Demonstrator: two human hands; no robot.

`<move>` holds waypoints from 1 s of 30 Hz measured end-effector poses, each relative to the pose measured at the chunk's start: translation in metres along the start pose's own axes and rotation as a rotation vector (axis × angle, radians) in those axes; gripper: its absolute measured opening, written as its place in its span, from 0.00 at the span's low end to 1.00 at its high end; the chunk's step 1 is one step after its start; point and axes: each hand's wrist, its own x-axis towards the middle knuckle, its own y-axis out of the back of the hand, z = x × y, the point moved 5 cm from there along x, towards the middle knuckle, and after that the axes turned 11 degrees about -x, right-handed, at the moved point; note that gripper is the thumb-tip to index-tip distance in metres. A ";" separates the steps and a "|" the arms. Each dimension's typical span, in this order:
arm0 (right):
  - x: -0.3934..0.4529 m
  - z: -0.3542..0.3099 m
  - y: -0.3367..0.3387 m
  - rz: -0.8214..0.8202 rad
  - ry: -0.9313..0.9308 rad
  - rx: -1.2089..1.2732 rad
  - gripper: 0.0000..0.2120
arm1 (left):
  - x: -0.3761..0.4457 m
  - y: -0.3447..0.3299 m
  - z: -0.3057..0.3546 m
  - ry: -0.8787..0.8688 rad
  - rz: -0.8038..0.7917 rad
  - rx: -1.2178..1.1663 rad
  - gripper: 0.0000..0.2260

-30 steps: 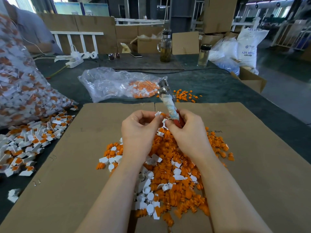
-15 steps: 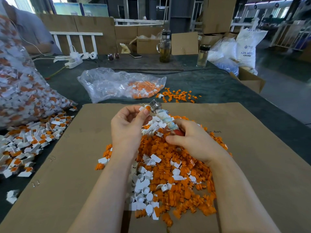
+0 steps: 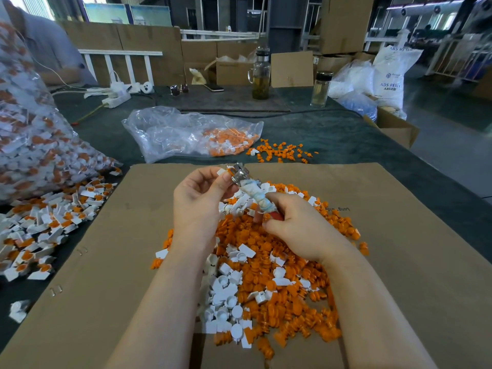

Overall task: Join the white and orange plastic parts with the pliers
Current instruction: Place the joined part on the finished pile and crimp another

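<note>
Pliers in right hand meet left hand's part.

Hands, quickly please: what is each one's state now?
Left hand: pinches a small white and orange plastic part at the pliers' tip.
Right hand: grips the cloth-wrapped metal pliers.

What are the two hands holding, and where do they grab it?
The right hand grips the pliers by their wrapped handles. The left hand pinches a small white and orange part between thumb and fingertips, held up at the pliers' metal head.
</note>
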 end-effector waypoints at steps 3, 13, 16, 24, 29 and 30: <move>0.001 0.000 -0.001 0.015 -0.008 -0.025 0.09 | 0.000 0.002 -0.001 0.011 0.011 0.000 0.04; 0.005 0.003 -0.004 0.141 -0.028 -0.175 0.04 | 0.005 0.026 -0.006 0.244 0.267 -0.256 0.04; 0.005 0.011 0.001 0.226 -0.111 -0.268 0.12 | 0.007 0.051 -0.006 0.326 0.524 -0.487 0.07; 0.004 0.039 0.012 0.278 -0.339 -0.485 0.08 | 0.010 0.089 -0.003 0.239 0.850 -0.930 0.07; 0.002 0.043 0.012 0.259 -0.381 -0.520 0.10 | 0.011 0.095 -0.004 0.154 0.878 -1.040 0.17; 0.002 0.043 0.011 0.255 -0.376 -0.528 0.09 | 0.012 0.095 -0.004 0.139 0.873 -1.059 0.18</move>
